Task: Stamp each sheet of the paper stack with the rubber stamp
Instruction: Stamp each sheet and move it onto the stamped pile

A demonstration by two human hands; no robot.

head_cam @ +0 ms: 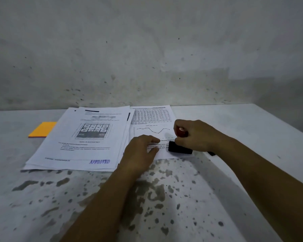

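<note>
A rubber stamp [179, 147] with a red handle and black base presses on the lower right corner of a printed sheet [152, 119] that bears a table and a line graph. My right hand [196, 135] grips the stamp's handle from above. My left hand [141, 154] lies flat on the same sheet's lower left part, fingers spread, holding it down. To the left lies a fanned pile of sheets [80, 137]; its top sheet shows a floor plan and a blue "APPROVED" mark [99, 161].
An orange sticky-note pad [41, 129] lies on the table left of the pile. The grey table [112, 198] is stained with dark blotches near me. A rough wall stands right behind the papers. A small black object [211, 153] peeks out under my right wrist.
</note>
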